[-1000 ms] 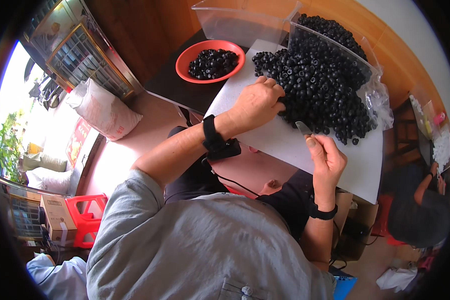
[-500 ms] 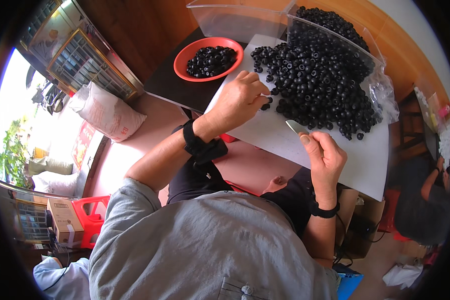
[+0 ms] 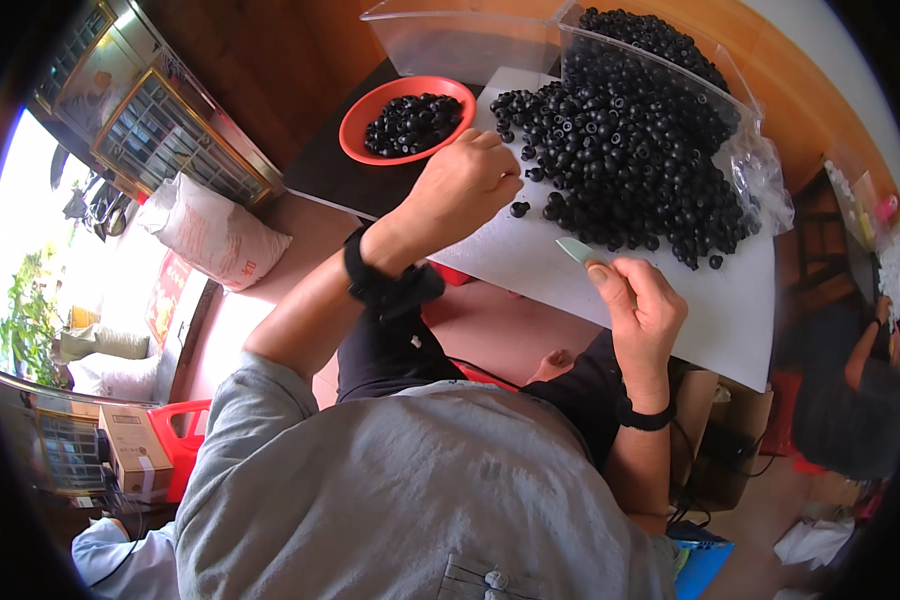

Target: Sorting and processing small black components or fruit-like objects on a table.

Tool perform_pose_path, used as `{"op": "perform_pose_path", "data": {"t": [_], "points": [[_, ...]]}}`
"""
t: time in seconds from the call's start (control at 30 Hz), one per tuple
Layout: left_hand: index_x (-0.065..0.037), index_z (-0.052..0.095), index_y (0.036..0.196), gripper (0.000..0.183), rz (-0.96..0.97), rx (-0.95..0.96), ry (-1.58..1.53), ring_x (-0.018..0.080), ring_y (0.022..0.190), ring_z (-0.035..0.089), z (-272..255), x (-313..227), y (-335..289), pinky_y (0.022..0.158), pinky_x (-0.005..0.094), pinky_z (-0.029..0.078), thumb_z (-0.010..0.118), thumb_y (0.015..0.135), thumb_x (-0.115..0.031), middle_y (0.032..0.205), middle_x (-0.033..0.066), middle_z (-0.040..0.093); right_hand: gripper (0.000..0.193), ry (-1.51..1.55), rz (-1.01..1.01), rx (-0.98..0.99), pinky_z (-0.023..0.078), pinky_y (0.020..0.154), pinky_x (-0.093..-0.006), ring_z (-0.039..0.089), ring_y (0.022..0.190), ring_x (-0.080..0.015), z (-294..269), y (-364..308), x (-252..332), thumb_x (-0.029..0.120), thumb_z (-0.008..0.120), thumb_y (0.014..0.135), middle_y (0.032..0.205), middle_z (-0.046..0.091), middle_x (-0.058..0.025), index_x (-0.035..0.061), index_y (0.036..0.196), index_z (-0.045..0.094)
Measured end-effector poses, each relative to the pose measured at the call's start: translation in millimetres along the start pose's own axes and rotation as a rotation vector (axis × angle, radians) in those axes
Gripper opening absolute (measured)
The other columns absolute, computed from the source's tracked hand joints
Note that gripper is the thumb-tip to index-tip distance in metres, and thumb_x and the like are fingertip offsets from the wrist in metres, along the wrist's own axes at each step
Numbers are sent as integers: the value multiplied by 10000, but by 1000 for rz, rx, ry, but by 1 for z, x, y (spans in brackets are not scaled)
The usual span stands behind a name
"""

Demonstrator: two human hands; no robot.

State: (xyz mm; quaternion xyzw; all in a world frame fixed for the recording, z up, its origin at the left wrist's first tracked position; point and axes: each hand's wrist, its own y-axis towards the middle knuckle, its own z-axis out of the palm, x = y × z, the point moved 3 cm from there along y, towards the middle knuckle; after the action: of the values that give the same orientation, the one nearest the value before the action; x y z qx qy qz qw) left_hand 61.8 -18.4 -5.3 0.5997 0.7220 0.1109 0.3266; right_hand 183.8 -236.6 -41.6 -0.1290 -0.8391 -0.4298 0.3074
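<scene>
My left hand is over the left part of a white board, between a red bowl and a large heap of small, round, hollow black parts. Its fingers are curled in, and whatever they hold is hidden behind the knuckles. One loose black part lies on the board just below its fingertips. My right hand pinches a small pale-green blade between thumb and fingers, its tip pointing up and left above the board, apart from the heap. More black parts fill the bowl.
A clear plastic bin stands behind the board, and crumpled clear plastic lies at the heap's right. The bowl rests on a dark table. A white sack is at the left. Another person sits far right.
My left hand has shifted left and away from the heap, toward the bowl. The black part near its fingertips now sits apart from them on the board. My right hand keeps the blade, nearly still.
</scene>
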Motion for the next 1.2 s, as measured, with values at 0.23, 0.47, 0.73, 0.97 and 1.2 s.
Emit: {"op": "perform_pose_path", "data": {"t": [0.23, 0.47, 0.73, 0.97, 1.2], "points": [[-53, 721, 995, 231, 76, -8, 245, 283, 936, 576, 16, -21, -50, 743, 399, 542, 767, 768, -50, 929, 99, 580, 222, -187, -120, -10, 474, 544, -351, 620, 626, -222, 9, 1, 2, 255, 759, 920, 712, 650, -31, 94, 807, 659], [-6, 730, 1058, 194, -33, -58, -270, 195, 833, 602, 8, -21, -44, 708, 309, 538, 714, 865, -20, 935, 79, 607, 186, -465, -237, 83, 516, 582, -387, 641, 718, -263, 16, 3, 12, 259, 726, 911, 779, 620, -49, 113, 838, 636], [34, 713, 1150, 206, -552, 112, -1202, 110, 749, 597, 20, -15, -51, 663, 269, 498, 642, 994, -82, 941, 68, 671, 126, -729, -292, 263, 528, 602, -396, 637, 778, -275, 9, 6, 28, 212, 732, 895, 837, 609, -57, 103, 883, 670], [52, 682, 1211, 250, -626, 147, -1531, 143, 833, 614, 32, -20, -51, 686, 276, 503, 624, 1011, -86, 981, 76, 671, 207, 201, 332, 118, 365, 514, -270, 464, 539, -95, -7, 12, 14, 193, 741, 956, 635, 566, -8, 15, 874, 675], [13, 717, 1209, 234, -531, 125, -1463, 111, 736, 592, 43, -26, -49, 693, 247, 516, 609, 1007, -37, 929, 63, 661, 313, 93, 298, 157, 308, 500, -264, 400, 546, -65, 9, 10, 18, 247, 729, 973, 588, 475, 24, 3, 794, 645]]}}
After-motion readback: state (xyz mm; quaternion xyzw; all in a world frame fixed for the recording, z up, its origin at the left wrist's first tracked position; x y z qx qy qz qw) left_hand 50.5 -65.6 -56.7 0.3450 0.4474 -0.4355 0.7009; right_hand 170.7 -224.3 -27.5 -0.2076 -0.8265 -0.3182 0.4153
